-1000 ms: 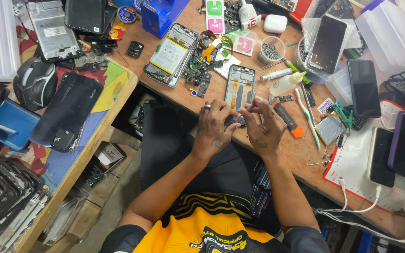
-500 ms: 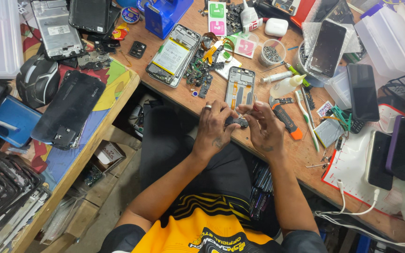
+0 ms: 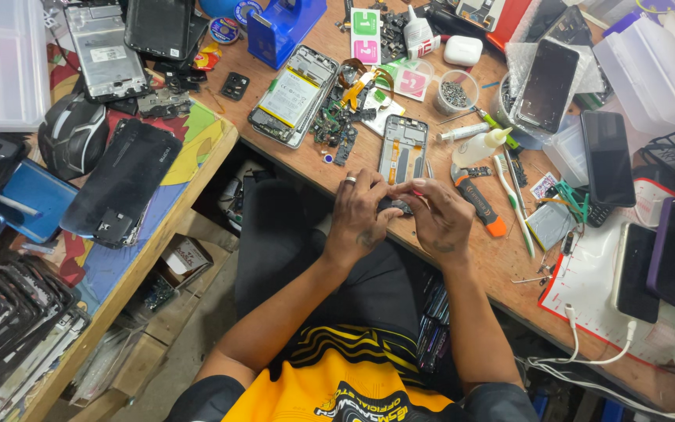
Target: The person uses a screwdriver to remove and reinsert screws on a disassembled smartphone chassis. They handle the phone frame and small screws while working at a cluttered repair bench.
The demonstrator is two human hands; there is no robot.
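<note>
My left hand and my right hand meet at the near edge of the wooden workbench. Between their fingertips they pinch a small dark phone part. A ring sits on a finger of my left hand. Just beyond the hands lies a grey phone frame with orange flex strips. To its left lies an opened phone with its battery showing, and loose circuit boards lie between them. An orange-tipped tool rests right of my right hand.
Several dark phones lie at the right, one on a white mat with white cables. A blue tape dispenser, a glue bottle and a cup of screws stand further back. A second table at the left holds back covers and stacked phone frames.
Both hands stay together on the small part; the fingers shift only slightly. The view has moved a little.
</note>
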